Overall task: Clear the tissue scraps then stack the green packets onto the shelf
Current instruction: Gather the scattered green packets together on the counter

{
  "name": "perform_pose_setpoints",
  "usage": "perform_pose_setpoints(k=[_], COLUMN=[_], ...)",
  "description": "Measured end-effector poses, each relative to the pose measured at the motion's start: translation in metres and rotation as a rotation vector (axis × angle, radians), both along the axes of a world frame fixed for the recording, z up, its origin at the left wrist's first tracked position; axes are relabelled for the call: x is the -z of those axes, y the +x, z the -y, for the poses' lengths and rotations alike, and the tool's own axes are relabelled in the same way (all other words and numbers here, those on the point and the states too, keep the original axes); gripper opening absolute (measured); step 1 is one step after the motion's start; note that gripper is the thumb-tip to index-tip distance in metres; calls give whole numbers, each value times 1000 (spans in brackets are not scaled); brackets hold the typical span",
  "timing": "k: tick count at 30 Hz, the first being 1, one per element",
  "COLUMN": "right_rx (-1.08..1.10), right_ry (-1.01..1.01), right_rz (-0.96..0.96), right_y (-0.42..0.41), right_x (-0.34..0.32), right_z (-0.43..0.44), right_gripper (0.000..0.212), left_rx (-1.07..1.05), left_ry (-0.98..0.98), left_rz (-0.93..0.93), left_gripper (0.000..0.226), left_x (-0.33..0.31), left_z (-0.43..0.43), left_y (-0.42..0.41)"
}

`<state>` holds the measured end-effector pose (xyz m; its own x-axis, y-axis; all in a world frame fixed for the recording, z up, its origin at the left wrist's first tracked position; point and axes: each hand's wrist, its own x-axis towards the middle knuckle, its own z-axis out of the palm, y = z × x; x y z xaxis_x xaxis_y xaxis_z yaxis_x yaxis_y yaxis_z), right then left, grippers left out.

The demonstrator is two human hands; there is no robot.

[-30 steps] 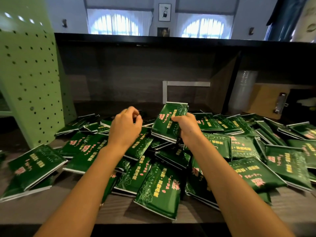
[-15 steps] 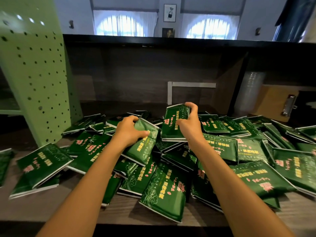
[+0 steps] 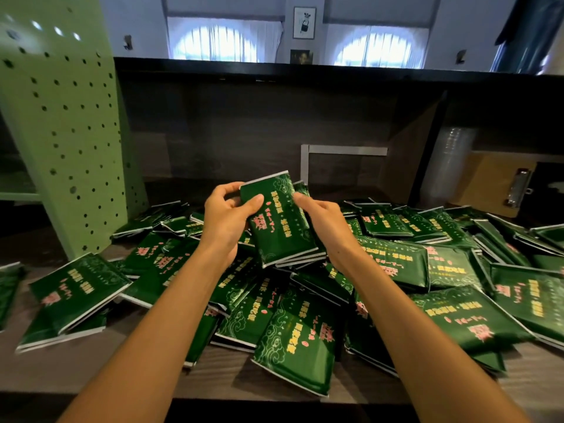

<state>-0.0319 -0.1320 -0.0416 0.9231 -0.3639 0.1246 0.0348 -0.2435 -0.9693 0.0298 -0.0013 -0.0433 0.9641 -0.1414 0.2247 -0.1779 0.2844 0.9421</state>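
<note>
Head: green packets point(image 3: 282, 222) between hands point(image 3: 226, 221) point(image 3: 328, 228)

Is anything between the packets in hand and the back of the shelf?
Nothing visible. Both the left hand and right hand hold the packet stack above the loose packets; the shelf recess behind looks open.

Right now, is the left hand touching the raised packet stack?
Touching. The head view shows the left hand gripping the raised stack, thumb across its top face.

Loose green packets point(image 3: 293, 340) crowd the shelf point(image 3: 76, 370) front; bare room lies behind them.
</note>
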Motion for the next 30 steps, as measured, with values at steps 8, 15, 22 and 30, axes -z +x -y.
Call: perform_pose_setpoints(k=[8, 15, 22, 30], right_rx=[168, 420, 432, 391], right_ry=[-3, 186, 249, 204], right_rz=[62, 78, 61, 32], right_y=[4, 5, 9, 7], right_x=[1, 2, 4, 3], right_z=[10, 36, 37, 36], right_gripper=[16, 24, 14, 16], left_rx=[-191, -23, 18, -171], left_ry=[292, 1065, 988, 617], left_rz=[141, 171, 85, 61], left_gripper=[18, 47, 79, 67], left_x=[12, 28, 31, 26], left_z=[6, 18, 26, 17], left_y=[7, 2, 2, 10])
